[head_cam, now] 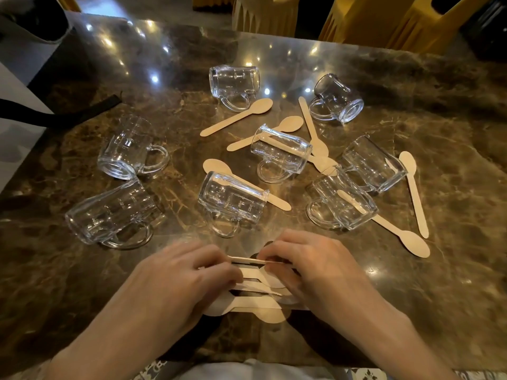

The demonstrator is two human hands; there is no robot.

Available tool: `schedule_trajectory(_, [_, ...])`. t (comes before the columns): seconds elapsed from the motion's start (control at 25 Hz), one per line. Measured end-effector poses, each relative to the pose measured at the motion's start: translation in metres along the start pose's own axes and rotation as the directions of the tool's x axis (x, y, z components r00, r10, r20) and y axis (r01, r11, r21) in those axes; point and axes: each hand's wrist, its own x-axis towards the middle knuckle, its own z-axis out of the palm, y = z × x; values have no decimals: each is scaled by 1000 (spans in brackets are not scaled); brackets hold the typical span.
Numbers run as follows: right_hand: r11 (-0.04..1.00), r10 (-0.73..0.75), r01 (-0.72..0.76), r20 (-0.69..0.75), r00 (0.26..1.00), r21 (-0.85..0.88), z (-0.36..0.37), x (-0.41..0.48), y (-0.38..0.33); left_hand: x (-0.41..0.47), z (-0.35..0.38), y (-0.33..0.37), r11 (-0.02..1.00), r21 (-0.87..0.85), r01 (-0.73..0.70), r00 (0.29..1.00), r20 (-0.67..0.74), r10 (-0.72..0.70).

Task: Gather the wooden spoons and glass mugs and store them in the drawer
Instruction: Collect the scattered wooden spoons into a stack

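Note:
Several glass mugs lie on their sides across the brown marble table, among them one at centre and one at front left. Loose wooden spoons are scattered between them; one lies at the right. Near the front edge my left hand and my right hand grip a small bundle of wooden spoons from both ends, fingers curled over the handles. The ends of the bundle are hidden under my fingers. No drawer is in view.
A black strap lies at the table's left edge beside a dark bag. Yellow-draped chairs stand beyond the far edge. Bare marble shows at the far left and far right of the table.

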Motion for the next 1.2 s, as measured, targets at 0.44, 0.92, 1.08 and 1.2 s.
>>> schedule_trajectory(0.44, [991, -130, 130, 20, 991, -37, 0, -6, -2, -7, 14, 1, 1000, -10, 10, 1000, -8, -10])
schedule_trajectory(0.92, [986, -153, 151, -19, 988, -68, -25, 4, 6, 1, -12, -13, 961, -277, 10, 994, -105, -40])
schedule_trajectory(1.08, [991, -129, 122, -123, 984, -60, -56, 20, 14, 20, -36, -31, 970, -244, -20, 981, -191, -28])
schedule_trajectory(1.2, [995, -99, 92, -207, 973, -41, -81, 38, 21, 42, -55, -43, 978, -207, 22, 972, -226, -69])
